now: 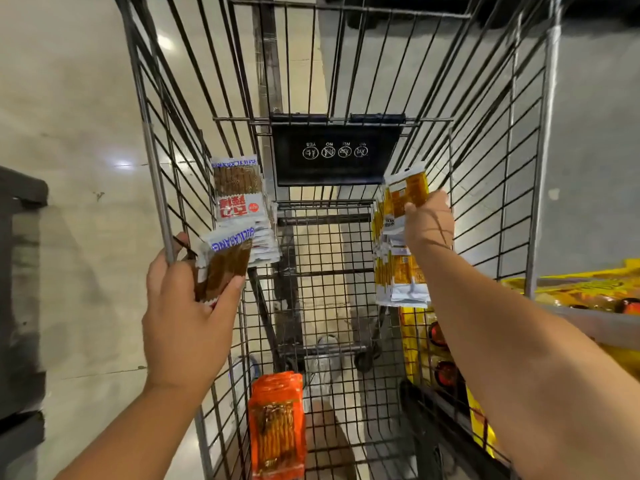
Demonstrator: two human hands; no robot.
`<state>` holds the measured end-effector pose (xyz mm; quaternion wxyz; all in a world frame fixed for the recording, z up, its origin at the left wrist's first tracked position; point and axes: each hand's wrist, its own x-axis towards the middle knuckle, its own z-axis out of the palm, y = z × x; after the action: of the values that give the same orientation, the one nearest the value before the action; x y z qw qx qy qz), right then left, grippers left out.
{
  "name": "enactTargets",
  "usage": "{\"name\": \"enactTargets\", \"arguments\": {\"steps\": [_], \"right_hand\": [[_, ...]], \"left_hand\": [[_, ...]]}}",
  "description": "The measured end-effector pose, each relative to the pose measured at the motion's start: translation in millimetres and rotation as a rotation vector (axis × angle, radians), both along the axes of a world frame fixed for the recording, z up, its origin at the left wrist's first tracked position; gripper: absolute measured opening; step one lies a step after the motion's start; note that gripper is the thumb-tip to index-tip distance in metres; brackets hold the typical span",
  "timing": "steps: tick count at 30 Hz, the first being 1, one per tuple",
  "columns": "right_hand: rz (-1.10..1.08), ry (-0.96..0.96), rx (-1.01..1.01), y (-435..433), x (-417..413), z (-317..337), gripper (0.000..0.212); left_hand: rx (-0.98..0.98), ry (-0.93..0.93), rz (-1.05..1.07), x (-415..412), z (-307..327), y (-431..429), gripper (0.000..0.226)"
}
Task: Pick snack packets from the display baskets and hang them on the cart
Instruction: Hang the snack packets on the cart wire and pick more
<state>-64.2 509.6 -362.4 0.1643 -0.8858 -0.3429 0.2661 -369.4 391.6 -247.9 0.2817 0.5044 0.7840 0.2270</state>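
At the far left stands a dark grey block-shaped fixture (20, 271) on the glossy beige floor (86, 116). Beside it rises the grey wire shopping cart (346, 64). At the cart's left wall the left hand (183, 306) has its grip clamped on a brown-and-white snack packet with blue lettering (225, 268). The fingers are curled round the packet's lower half, and its printed top juts up past the thumb. That top touches or overlaps a hanging bunch of matching brown-and-white packets (242, 202) on the same wall.

Lower down, a stack of orange packets (277, 420) hangs at the near end of the cart. In the middle, a black plastic seat flap with white pictograms (336, 154) hangs from the cross wire.

At the right wall the right hand (429, 223) has its grip pinched on a yellow-and-white snack packet (405, 192), which stands up above the fingers. It is just over a hanging bunch of yellow-and-white packets (398, 278). Outside the cart on the right, yellow bags (588, 289) lie in a pale display basket (595, 320).
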Motion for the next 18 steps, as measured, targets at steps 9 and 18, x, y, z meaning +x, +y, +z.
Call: {"name": "enactTargets", "arguments": {"steps": [9,18], "right_hand": [[0.294,-0.130,0.034,6.5,-1.3,23.7,0.040],[0.204,-0.119,-0.026,-126.6,-14.2,2.7,0.029]], "left_hand": [[-0.023,0.011,-0.008,-0.6,-0.3,0.3,0.024],[-0.019,-0.005,-0.011,0.7,0.9,2.1,0.028]]}}
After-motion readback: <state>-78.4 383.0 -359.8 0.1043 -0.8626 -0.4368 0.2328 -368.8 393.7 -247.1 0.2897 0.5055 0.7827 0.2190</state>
